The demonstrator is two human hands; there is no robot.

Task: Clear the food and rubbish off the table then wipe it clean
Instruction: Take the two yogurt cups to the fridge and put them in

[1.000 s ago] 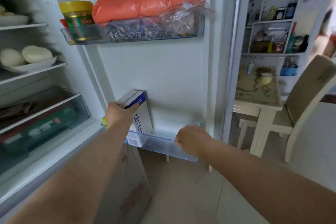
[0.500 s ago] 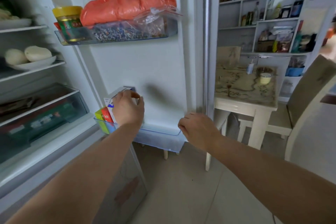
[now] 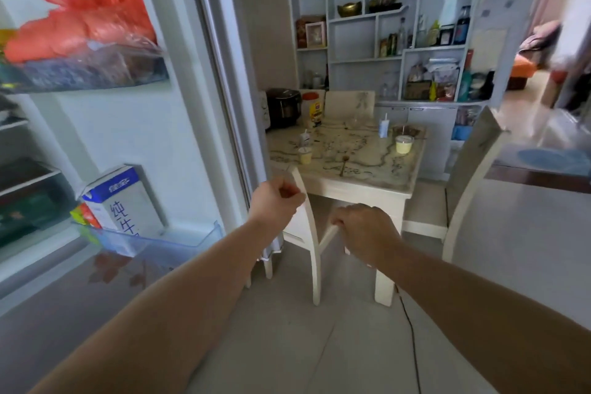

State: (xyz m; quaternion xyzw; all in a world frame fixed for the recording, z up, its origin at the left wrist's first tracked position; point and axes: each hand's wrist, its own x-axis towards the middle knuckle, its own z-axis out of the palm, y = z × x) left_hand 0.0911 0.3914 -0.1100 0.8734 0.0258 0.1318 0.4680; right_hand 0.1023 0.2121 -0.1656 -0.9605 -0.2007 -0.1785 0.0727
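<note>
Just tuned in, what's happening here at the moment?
A person stands by the open fridge door, where a milk carton sits in the lower door bin. The left hand and right hand are curled and hold nothing. The table holds two yellow cups, two small drink cartons and a spoon, not yet cleared.

Two yellow cups (image 3: 404,144), two small cartons (image 3: 384,127) (straws in both), one spoon (image 3: 343,164).
</note>
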